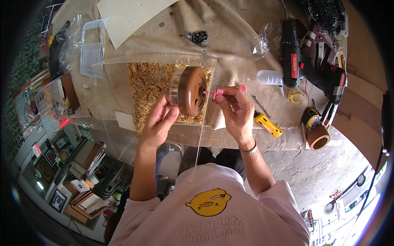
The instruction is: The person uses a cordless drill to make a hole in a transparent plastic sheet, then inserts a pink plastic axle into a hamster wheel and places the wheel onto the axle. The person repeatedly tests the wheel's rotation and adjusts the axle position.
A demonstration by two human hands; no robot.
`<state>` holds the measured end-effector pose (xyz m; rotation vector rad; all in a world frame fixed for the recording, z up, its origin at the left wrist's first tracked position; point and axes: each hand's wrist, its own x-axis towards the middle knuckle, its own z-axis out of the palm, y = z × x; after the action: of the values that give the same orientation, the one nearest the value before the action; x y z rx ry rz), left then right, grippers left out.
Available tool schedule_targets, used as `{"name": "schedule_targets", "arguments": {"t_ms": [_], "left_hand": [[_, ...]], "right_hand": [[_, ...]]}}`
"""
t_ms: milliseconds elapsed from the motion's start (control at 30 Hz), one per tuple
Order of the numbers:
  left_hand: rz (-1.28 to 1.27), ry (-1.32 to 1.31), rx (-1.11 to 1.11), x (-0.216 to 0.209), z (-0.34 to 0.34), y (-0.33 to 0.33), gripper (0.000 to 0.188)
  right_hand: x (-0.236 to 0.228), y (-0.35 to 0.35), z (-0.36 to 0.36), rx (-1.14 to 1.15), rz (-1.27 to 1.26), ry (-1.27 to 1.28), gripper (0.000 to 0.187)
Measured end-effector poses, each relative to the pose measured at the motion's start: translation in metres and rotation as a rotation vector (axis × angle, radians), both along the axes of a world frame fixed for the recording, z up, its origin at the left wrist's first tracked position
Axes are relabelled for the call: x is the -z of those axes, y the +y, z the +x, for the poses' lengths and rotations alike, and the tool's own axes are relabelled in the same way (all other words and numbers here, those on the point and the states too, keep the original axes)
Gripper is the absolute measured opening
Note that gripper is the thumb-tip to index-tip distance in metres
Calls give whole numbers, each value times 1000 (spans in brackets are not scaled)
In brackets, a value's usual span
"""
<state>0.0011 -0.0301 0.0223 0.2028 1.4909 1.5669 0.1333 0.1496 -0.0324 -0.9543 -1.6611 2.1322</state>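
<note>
The right hand (239, 117) pinches a small pink plastic fitting (219, 94) between thumb and fingers, its thin stem pointing left at the hub of the round brown-and-clear plastic wheel (192, 92), which the left hand (161, 118) grips by its near-left rim, axle lying left to right. Beneath spread pale wood shavings (147, 82); a clear panel edge runs close by the stem, though from here I can't tell whether it stands between. Off right lie a yellow utility knife (269, 124) and, farther, a black-and-red cordless drill (292, 61).

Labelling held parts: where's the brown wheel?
Head view, near centre: the wheel is in the left hand, just left of the pink piece in the right hand.
</note>
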Motion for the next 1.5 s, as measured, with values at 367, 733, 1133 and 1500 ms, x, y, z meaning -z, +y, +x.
{"name": "schedule_targets", "arguments": {"t_ms": [367,733,1133,1500], "left_hand": [[-122,66,243,-19,-10,-1,9],[24,-8,95,-2,-9,-6,23],[59,-24,51,-2,-10,-2,29],[26,40,164,-7,-11,1,32]], "right_hand": [[-9,4,-2,19,-247,-14,19],[-7,7,-4,-5,-367,-45,23],[-4,4,-4,-13,-339,-30,24],[-8,3,-5,1,-308,-23,21]]}}
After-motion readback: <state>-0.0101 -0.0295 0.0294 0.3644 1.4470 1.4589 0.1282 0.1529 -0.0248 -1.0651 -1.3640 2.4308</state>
